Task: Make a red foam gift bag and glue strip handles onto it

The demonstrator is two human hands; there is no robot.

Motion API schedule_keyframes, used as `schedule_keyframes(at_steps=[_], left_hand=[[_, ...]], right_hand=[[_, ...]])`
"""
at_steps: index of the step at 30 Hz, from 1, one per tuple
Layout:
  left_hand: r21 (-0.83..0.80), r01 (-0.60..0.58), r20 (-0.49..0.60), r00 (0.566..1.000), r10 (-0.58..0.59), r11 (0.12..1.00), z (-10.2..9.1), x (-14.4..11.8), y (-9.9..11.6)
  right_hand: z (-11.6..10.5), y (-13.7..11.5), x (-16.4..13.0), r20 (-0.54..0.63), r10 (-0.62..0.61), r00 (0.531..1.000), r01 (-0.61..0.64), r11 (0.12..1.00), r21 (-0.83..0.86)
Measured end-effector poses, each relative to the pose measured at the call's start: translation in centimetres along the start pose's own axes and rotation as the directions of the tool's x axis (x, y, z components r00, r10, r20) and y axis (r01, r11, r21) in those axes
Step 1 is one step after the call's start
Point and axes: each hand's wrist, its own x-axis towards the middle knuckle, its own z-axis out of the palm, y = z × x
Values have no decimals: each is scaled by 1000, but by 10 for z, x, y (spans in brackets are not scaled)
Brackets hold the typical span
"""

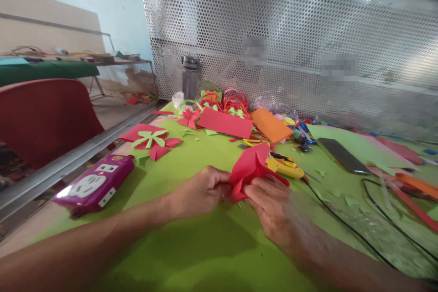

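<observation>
A red paper flower (251,162), with folded and curling petals, is held between my two hands above the green table surface (191,255). My left hand (208,191) pinches its left edge between thumb and curled fingers. On its lower right side, my right hand (268,198) grips the paper with closed fingers, which hide part of it. Just behind the flower lies a yellow glue gun (285,168), its black cord running to the right. Flat cut-outs rest to the left: a light green flower shape (149,138) on top of red petal pieces (164,148).
A purple power strip (97,182) sits at the left edge. Further back are a red sheet (226,122), an orange sheet (272,124), small paper baskets (235,102) and a bottle (189,77). A phone (343,156) lies right. A perforated metal panel (290,23) rises behind.
</observation>
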Motion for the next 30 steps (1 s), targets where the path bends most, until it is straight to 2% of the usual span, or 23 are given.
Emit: schedule_keyframes(at_steps=[5, 8, 11, 16, 30], left_hand=[[-93, -82, -22, 997, 80, 992, 2, 0, 5], [-154, -121, 3, 992, 123, 981, 2, 0, 7], [-201, -111, 54, 991, 124, 973, 1, 0, 6], [-178, -42, 95, 994, 59, 983, 0, 2, 0], [-83, -47, 36, 998, 51, 995, 2, 2, -3]], right_hand=[[3, 1, 0, 1, -44, 999, 44, 999, -8], [6, 3, -1, 0, -44, 999, 44, 999, 0], [6, 4, -1, 19, -30, 999, 30, 1000, 5], [4, 1, 0, 35, -24, 999, 24, 1000, 2], [7, -1, 0, 36, 52, 998, -51, 997, -53]])
